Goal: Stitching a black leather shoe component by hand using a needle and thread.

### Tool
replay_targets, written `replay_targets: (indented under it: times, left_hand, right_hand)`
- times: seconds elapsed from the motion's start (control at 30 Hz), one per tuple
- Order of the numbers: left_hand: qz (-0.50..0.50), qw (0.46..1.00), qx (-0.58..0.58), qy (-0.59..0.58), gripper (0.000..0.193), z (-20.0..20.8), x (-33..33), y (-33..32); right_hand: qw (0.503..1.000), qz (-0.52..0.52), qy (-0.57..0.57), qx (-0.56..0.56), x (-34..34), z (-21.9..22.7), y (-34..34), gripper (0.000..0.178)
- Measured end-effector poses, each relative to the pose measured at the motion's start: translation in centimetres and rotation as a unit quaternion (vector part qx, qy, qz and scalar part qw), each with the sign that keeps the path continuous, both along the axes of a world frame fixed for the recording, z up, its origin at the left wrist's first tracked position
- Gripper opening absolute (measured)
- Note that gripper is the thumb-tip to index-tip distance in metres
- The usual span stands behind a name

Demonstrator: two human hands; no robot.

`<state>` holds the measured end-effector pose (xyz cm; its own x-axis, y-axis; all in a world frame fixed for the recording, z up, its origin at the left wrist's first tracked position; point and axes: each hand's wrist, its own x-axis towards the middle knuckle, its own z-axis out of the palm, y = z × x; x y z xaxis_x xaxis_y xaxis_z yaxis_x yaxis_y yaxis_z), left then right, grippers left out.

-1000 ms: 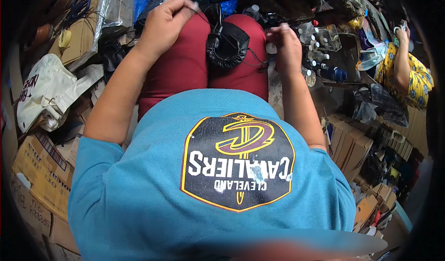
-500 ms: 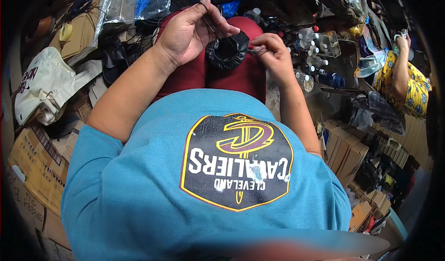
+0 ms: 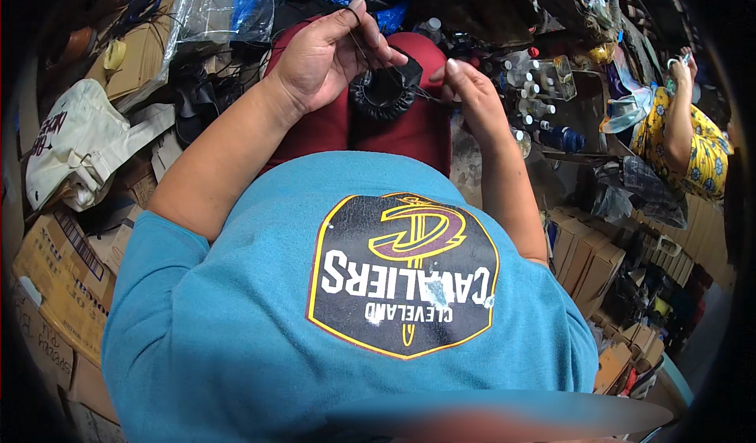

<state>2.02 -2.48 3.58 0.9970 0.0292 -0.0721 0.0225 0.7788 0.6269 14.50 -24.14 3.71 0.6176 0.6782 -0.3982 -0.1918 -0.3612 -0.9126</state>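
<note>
Above my maroon-clad lap (image 3: pixel 323 132) hangs a small round black piece (image 3: pixel 384 111), leather-like, with a gathered, puckered rim around a dark opening. My left hand (image 3: pixel 327 61) is at its upper left, palm turned up and fingers curled. A thin black cord (image 3: pixel 356 27) runs over those fingers and down toward the piece. On the other side, my right hand (image 3: pixel 471 95) has its fingers curled and its thumb raised. Thin dark strands stretch from the puckered rim to its fingers; the fingertips' exact hold is partly hidden.
Several capped clear bottles (image 3: pixel 529 96) stand to the right, near a person in yellow patterned clothing (image 3: pixel 689 144). Cardboard pieces (image 3: pixel 587 258) are stacked below them. At left lie a pale cloth bag (image 3: pixel 67 155) and a cardboard box (image 3: pixel 63 274). Clear plastic (image 3: pixel 213 6) lies at the upper left.
My right hand has turned, its thumb now lifted, and sits slightly farther right. The strands between it and the black piece show more. My left hand has barely moved.
</note>
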Motion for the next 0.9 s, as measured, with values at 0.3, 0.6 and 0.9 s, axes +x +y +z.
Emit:
replay_targets:
  times: [0.3, 0.6, 0.9]
  left_hand:
    - [0.005, 1.000, 0.002, 0.016, 0.039, 0.2, -0.2, -0.2]
    - [0.015, 1.000, -0.016, 0.013, 0.041, -0.2, -0.2, 0.1]
    - [0.017, 0.999, -0.015, 0.040, 0.041, -0.3, 0.2, 0.2]
  right_hand:
    - [0.983, 0.154, -0.061, -0.074, -0.2, -1.1, -1.5, 0.019]
    - [0.989, 0.044, -0.066, -0.127, 4.0, -6.1, -7.3, 0.039]
    - [0.976, 0.055, -0.202, 0.052, 1.6, -0.7, -4.1, 0.035]
